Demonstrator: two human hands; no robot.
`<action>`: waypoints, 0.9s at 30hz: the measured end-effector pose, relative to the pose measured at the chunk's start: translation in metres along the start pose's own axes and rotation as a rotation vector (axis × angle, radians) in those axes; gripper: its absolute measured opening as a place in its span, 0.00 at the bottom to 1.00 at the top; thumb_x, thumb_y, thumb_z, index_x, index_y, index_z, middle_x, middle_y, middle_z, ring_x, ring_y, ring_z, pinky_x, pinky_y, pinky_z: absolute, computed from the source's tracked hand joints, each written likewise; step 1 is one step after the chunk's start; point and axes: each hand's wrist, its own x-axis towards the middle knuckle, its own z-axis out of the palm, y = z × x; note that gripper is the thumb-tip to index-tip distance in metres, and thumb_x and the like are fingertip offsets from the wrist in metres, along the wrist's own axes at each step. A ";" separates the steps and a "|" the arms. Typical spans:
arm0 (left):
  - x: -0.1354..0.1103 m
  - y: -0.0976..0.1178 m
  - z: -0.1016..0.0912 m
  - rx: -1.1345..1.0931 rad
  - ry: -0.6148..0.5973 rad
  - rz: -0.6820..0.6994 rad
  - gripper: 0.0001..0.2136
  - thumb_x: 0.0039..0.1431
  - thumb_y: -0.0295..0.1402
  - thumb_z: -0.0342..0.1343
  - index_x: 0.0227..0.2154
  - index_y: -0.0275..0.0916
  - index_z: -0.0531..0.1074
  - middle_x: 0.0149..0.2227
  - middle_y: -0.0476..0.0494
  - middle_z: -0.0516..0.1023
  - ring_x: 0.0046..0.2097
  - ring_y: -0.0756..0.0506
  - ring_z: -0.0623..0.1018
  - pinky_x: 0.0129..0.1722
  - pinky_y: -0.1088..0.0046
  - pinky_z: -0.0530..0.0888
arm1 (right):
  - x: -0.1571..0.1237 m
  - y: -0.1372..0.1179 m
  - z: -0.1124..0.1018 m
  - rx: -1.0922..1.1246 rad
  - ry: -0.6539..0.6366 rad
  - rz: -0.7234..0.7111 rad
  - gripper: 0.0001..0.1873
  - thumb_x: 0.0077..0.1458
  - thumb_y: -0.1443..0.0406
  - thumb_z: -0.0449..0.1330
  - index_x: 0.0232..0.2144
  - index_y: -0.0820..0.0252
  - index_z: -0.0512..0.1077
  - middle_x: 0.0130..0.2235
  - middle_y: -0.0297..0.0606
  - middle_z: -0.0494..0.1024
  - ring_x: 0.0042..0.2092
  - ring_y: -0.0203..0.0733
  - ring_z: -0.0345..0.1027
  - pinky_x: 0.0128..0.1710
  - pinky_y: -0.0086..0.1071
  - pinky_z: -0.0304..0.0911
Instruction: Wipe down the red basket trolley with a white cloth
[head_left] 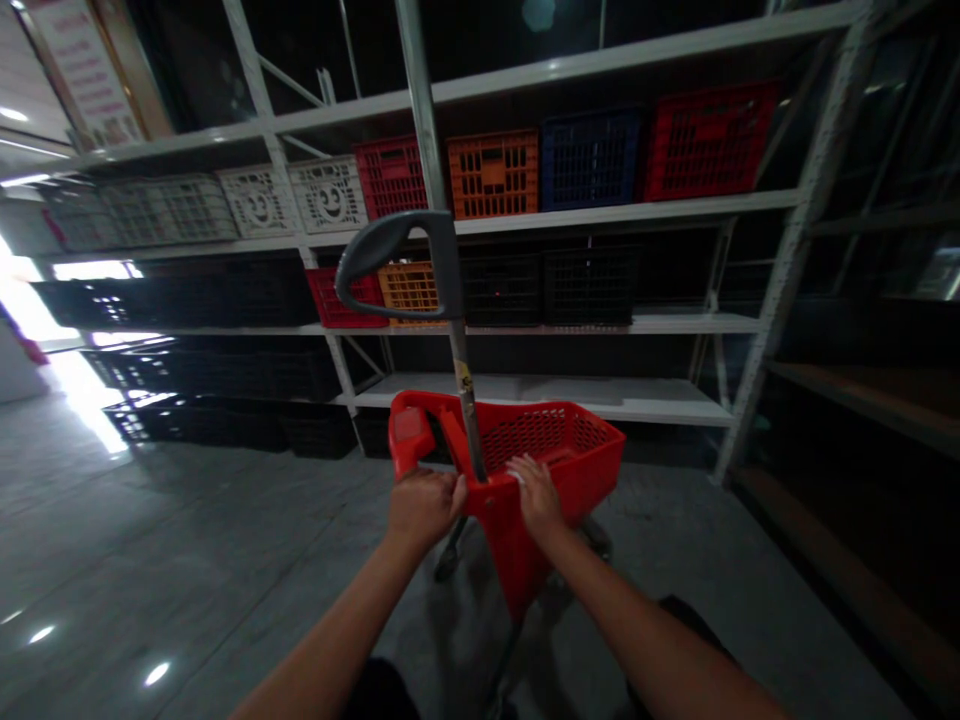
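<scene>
I am gripping the red shopping trolley [581, 450] with my left hand [424, 508] and right hand [535, 497], fingers clamped on its rim, while plastic crates [493, 175] are sitting on the metal shelving [540, 397] ahead.

Open floor [187, 540] left of cart [555, 450], steel shelving [622, 215] — ahead

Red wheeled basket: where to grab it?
Best bet is the grey D-shaped handle on top of its pole, from the near side: the open loop leaves room for fingers to wrap the curved bar. The basket's red rim is a lower option, taken from above, where the left hand and right hand sit.
</scene>
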 end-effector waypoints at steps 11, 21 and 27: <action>0.009 -0.029 -0.001 -0.079 -0.123 0.041 0.20 0.56 0.36 0.38 0.20 0.37 0.73 0.24 0.41 0.76 0.30 0.46 0.73 0.33 0.71 0.66 | -0.005 0.008 -0.037 -0.048 -0.245 -0.150 0.27 0.49 0.76 0.46 0.50 0.54 0.66 0.50 0.38 0.71 0.53 0.40 0.62 0.56 0.43 0.50; 0.014 -0.037 0.000 0.071 -0.190 0.020 0.19 0.57 0.35 0.37 0.25 0.36 0.74 0.24 0.38 0.77 0.29 0.43 0.76 0.30 0.68 0.68 | 0.089 -0.046 -0.016 0.122 -0.211 -0.425 0.23 0.51 0.75 0.50 0.48 0.54 0.68 0.52 0.34 0.70 0.53 0.37 0.62 0.54 0.34 0.54; 0.000 -0.060 0.006 0.073 -0.155 0.022 0.18 0.55 0.35 0.39 0.23 0.37 0.73 0.24 0.40 0.76 0.29 0.43 0.75 0.29 0.69 0.67 | 0.113 -0.023 0.041 -0.040 -0.549 -0.458 0.24 0.52 0.76 0.49 0.48 0.51 0.67 0.51 0.32 0.70 0.56 0.38 0.58 0.59 0.44 0.41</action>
